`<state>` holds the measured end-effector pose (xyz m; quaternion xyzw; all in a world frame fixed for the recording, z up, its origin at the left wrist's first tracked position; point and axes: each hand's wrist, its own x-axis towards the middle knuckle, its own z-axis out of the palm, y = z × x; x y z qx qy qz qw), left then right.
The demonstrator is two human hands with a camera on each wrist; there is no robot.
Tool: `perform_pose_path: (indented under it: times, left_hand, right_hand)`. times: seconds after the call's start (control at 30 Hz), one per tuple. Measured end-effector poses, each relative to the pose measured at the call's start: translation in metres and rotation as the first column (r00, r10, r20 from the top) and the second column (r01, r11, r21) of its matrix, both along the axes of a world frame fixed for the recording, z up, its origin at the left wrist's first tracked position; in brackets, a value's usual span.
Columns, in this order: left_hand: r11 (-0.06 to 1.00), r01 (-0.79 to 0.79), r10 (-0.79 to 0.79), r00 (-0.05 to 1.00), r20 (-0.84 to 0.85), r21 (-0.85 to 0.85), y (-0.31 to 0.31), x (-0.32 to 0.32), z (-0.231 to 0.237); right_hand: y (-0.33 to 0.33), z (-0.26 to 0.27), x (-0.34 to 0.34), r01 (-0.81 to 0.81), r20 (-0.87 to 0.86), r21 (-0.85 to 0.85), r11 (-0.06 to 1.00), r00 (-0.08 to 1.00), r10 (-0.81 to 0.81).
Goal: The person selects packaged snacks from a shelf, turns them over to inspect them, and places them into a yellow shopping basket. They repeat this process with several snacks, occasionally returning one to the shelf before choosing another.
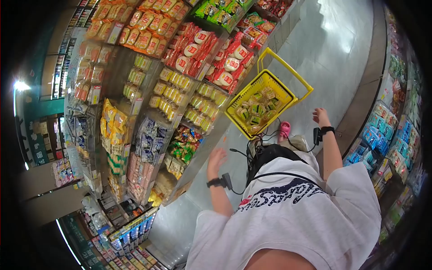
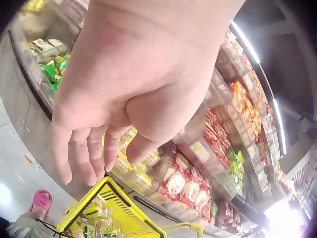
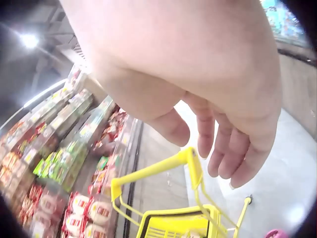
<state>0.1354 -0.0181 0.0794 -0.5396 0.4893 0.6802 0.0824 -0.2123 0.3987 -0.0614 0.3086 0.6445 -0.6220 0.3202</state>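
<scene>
Both hands hang in the air and hold nothing. The left hand [image 1: 217, 161] is to the left of the yellow basket [image 1: 235, 100], with its fingers loosely bent; in the left wrist view the left hand [image 2: 119, 99] has the basket [image 2: 143, 214] below it. On the other side, the right hand [image 1: 321, 117] is near the basket's raised yellow handle [image 1: 288, 67] without touching it. In the right wrist view the right hand [image 3: 213, 114] hangs relaxed above and beside the handle [image 3: 153, 171]. Several clear packs with green labels [image 1: 258, 109] lie inside the basket.
Shelves of packaged snacks stand at the left, with red packs [image 1: 191, 49] and yellow packs [image 1: 173, 93]. Another shelf with blue packs [image 1: 375, 130] curves along the right. Grey floor [image 1: 333, 49] lies between them. A pink shoe [image 1: 285, 129] and black cables are near the basket.
</scene>
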Motion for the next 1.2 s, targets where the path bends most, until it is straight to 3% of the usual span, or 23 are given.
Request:
perform_pose_path:
  times: [0.13, 0.27, 0.43, 0.6, 0.73, 0.83, 0.97, 1.07, 1.17, 1.2]
  left_hand:
    - [0.987, -0.152, 0.154, 0.988, -0.032, 0.056, 0.002, 0.030, 0.001]
    - [0.972, -0.224, 0.221, 0.974, -0.055, -0.064, -0.023, 0.044, 0.000]
    - [0.955, -0.132, 0.121, 0.991, -0.057, -0.264, -0.027, 0.004, 0.047]
    - [0.900, -0.205, 0.110, 0.961, -0.256, -0.385, -0.030, -0.024, 0.088]
    - [0.863, -0.271, 0.094, 0.916, -0.390, -0.427, -0.030, -0.037, 0.163]
    - [0.849, -0.309, 0.065, 0.866, -0.496, -0.429, -0.065, -0.038, 0.187]
    - [0.788, -0.334, -0.004, 0.837, -0.547, -0.518, -0.109, -0.054, 0.223]
    - [0.727, -0.330, -0.071, 0.836, -0.544, -0.602, -0.140, -0.071, 0.248]
    - [0.548, -0.174, -0.244, 0.902, -0.355, -0.818, -0.199, -0.082, 0.253]
    - [0.565, -0.189, -0.233, 0.898, -0.375, -0.803, -0.214, -0.088, 0.259]
  right_hand:
    - [0.027, 0.011, 0.004, 0.185, 0.059, -0.011, 0.983, 0.981, -0.184]
    - [0.015, 0.021, 0.008, 0.136, 0.116, -0.020, 0.990, 0.984, -0.133]
    - [-0.026, 0.044, -0.007, -0.010, 0.021, -0.141, 0.990, 1.000, 0.013]
    - [-0.085, 0.078, -0.014, -0.187, -0.122, -0.263, 0.946, 0.980, 0.160]
    - [-0.143, 0.127, -0.010, -0.394, -0.186, -0.281, 0.875, 0.917, 0.353]
    - [-0.186, 0.182, -0.014, -0.607, -0.220, -0.251, 0.754, 0.794, 0.567]
    - [-0.241, 0.228, -0.034, -0.719, -0.387, -0.281, 0.635, 0.691, 0.611]
    - [-0.284, 0.264, -0.051, -0.727, -0.418, -0.282, 0.626, 0.680, 0.603]
    - [-0.320, 0.325, -0.049, -0.763, -0.438, -0.256, 0.593, 0.639, 0.632]
    - [-0.333, 0.334, -0.052, -0.780, -0.469, -0.258, 0.571, 0.617, 0.632]
